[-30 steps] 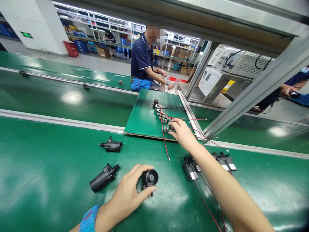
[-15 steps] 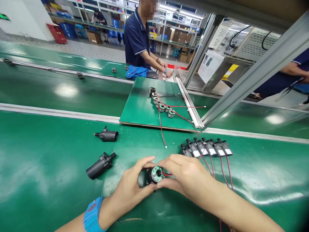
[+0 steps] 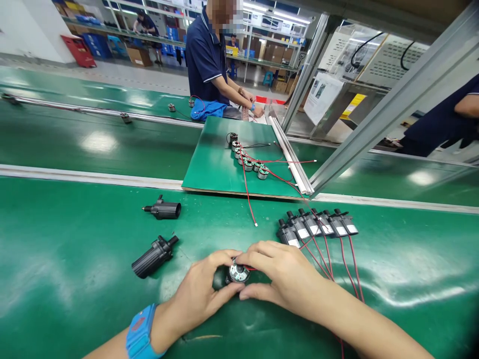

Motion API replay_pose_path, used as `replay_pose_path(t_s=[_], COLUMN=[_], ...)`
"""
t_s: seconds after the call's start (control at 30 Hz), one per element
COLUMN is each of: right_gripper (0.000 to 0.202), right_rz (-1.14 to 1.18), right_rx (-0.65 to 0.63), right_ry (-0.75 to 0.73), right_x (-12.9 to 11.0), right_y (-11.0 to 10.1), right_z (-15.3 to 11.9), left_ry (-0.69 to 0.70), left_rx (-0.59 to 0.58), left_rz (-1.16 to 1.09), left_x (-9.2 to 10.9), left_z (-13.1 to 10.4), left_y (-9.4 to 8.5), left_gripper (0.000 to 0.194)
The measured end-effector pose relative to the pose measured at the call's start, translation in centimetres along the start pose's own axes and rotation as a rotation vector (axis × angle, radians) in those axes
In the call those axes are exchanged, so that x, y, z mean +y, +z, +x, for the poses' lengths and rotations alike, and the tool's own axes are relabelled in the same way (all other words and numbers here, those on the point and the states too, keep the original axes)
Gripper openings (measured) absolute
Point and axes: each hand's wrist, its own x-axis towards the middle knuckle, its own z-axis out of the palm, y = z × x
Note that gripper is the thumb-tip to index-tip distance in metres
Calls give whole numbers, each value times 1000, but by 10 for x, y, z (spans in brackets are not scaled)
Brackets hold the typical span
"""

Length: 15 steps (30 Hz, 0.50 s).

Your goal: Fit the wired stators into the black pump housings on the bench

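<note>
My left hand (image 3: 204, 281) grips a black housing from the left, thumb and fingers around its rim. Inside the housing sits a round motor (image 3: 238, 272) with a circuit board facing up. From the right, my right hand (image 3: 275, 267) has its fingers on the motor's upper edge and its thumb at the lower edge. A red wire runs from the motor under my right hand. Two black housings lie to the left, a larger one (image 3: 153, 257) and a smaller one (image 3: 166, 210).
Several black pumps (image 3: 299, 227) with red wires lie in a row at right. Beyond them, a raised green board (image 3: 213, 159) carries several wired motors (image 3: 248, 164). A metal post (image 3: 389, 99) slants at right. A person (image 3: 205, 55) works behind the board.
The motor has gone from tilted to flatter and sits lower in the housing between my hands. My right hand has shifted slightly left over it. The whole view has shifted a little.
</note>
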Motion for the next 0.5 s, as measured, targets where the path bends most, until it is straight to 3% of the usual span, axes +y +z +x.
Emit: replay_pose_path(t_s=[0.1, 0.23, 0.37, 0.5], right_gripper=[39, 41, 39, 44], right_rz=[-64, -161, -276, -465], right_rx=[26, 67, 127, 125], right_ry=[-10, -13, -69, 2], right_x=[3, 2, -4, -6], right_y=[12, 21, 25, 27], right_z=[-2, -6, -10, -16], left_ry=[107, 161, 297, 129], left_rx=[-93, -194, -116, -232], left_rz=[89, 296, 402, 340], left_x=[1, 2, 2, 8], left_z=[3, 0, -5, 7], left_y=[-4, -10, -16, -12], left_gripper=[23, 22, 29, 29])
